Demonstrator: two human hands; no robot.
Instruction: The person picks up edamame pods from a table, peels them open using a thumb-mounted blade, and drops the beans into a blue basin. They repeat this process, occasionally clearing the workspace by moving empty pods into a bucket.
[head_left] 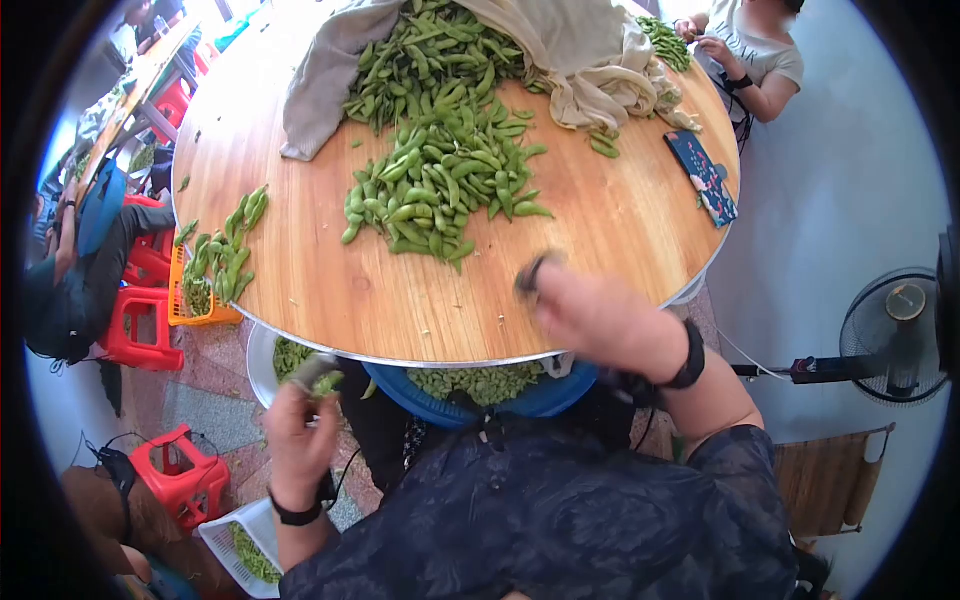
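Note:
My left hand (298, 435) is raised at the table's near left edge, fingers curled around a green bean pod (326, 383). A dark covering shows on its fingertips. Blurred by motion, my right hand (590, 310) hovers over the near right part of the round wooden table (330, 270), something dark at its fingertips. Beyond it lies a heap of green bean pods (430, 190), spilling from a pale cloth (330, 75). Below the table edge, a blue basin (540, 400) holds shelled green beans (470, 382). Behind my left hand stands a white basin (262, 365) with green pieces in it.
A patterned phone (702, 178) lies at the table's right edge. An orange basket (205, 310) with pods hangs at the left, near red stools (145, 325). Another person (755, 60) sits at the far right. A fan (895, 330) stands at right.

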